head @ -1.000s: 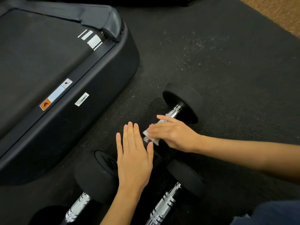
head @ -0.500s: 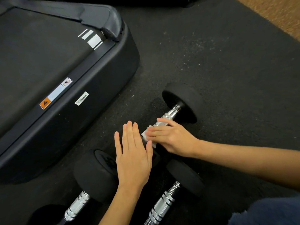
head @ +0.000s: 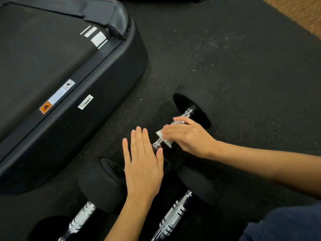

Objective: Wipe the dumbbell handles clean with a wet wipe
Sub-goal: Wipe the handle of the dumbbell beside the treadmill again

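On dumbbell handle [head: 180,122] | right hand [head: 188,136] pinching wipe [head: 164,136] | left hand [head: 143,164] flat | labels unreadable

treadmill [head: 104,94] | orange warning-triangle sticker [head: 45,107] | barcode label [head: 85,101] | text illegible

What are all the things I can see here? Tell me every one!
Black rubber-ended dumbbells with chrome handles: three, on the mat, one far, two near.
White wet wipe: one, on the far dumbbell's handle.
Black treadmill deck: one, left.
Black rubber floor mat: one, underneath everything.
Tan carpet: top right corner.
Left hand: flat, over the far dumbbell's near end.
Right hand: pressing the wipe onto the handle.
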Available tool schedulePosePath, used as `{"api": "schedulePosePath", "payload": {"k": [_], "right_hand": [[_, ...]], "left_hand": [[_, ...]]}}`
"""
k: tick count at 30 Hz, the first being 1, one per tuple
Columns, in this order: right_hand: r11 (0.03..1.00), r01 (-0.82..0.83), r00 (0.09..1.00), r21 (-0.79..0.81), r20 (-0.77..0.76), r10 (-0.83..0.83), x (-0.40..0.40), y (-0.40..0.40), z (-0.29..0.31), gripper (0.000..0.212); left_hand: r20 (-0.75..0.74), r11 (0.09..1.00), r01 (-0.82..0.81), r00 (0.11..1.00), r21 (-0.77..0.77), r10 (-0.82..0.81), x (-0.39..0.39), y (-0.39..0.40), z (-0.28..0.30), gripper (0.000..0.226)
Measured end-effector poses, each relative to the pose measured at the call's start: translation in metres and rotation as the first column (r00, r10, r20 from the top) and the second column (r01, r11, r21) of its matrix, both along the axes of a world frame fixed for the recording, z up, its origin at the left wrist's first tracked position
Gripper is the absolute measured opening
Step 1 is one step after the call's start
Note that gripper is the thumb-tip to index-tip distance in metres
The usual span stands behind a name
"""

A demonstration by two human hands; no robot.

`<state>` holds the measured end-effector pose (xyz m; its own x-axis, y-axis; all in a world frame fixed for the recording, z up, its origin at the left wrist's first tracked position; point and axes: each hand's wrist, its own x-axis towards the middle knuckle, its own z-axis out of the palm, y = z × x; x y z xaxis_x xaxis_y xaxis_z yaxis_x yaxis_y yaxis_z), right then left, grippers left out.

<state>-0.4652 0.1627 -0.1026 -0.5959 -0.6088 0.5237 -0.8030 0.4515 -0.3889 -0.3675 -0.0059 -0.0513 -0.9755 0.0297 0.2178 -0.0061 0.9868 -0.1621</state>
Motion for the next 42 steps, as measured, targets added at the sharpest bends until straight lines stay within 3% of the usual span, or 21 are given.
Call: {"api": "schedulePosePath", "payload": {"k": [2, 5, 8, 12, 22, 28, 33, 39, 42], "right_hand": [[0.98, 0.157, 0.986, 0.125, -0.068, -0.149, 0.01, 0.008, -0.002, 0.047], [0.874, 0.362, 0.932, 0.324, -0.088, -0.353, 0.018, 0.011, 0.001, 0.053], [0.805, 0.396, 0.9, 0.442, -0.014, -0.435, 0.018, 0.005, 0.009, 0.069], [0.796, 0.338, 0.924, 0.503, -0.016, -0.383, 0.037, 0.011, 0.004, 0.079], [0.804, 0.328, 0.923, 0.496, 0.015, -0.386, 0.027, 0.013, 0.01, 0.077], [0.834, 0.274, 0.92, 0.479, 0.122, -0.373, 0.04, 0.017, 0.006, 0.08], [0.834, 0.31, 0.925, 0.457, 0.06, -0.376, 0.003, 0.006, 0.023, 0.071], [0.859, 0.134, 0.98, 0.494, 0.062, -0.189, 0.019, 0.003, 0.022, 0.072], [0.844, 0.233, 0.959, 0.483, 0.028, -0.281, 0.012, 0.009, 0.022, 0.07]], "left_hand": [[-0.008, 1.0, 0.0, 1.0, 0.012, 0.0, 0.0, 0.001, 0.0, 0.063], [-0.011, 1.0, -0.005, 1.0, 0.027, 0.005, 0.0, 0.001, -0.002, 0.062], [-0.014, 0.999, -0.004, 1.0, 0.039, 0.005, -0.002, 0.0, -0.001, 0.063], [-0.007, 0.999, -0.006, 1.0, 0.043, 0.007, -0.002, 0.0, -0.001, 0.063], [-0.011, 0.998, -0.008, 1.0, 0.062, 0.009, -0.002, 0.001, -0.001, 0.063], [0.003, 0.998, -0.012, 1.0, 0.069, 0.012, -0.001, 0.002, 0.001, 0.063], [0.006, 0.999, -0.007, 1.0, 0.052, 0.006, -0.002, 0.001, 0.001, 0.063], [0.019, 0.997, -0.001, 1.0, 0.072, 0.0, -0.001, -0.001, 0.001, 0.064], [0.018, 0.998, -0.001, 1.0, 0.069, 0.0, -0.001, -0.001, 0.0, 0.064]]}}
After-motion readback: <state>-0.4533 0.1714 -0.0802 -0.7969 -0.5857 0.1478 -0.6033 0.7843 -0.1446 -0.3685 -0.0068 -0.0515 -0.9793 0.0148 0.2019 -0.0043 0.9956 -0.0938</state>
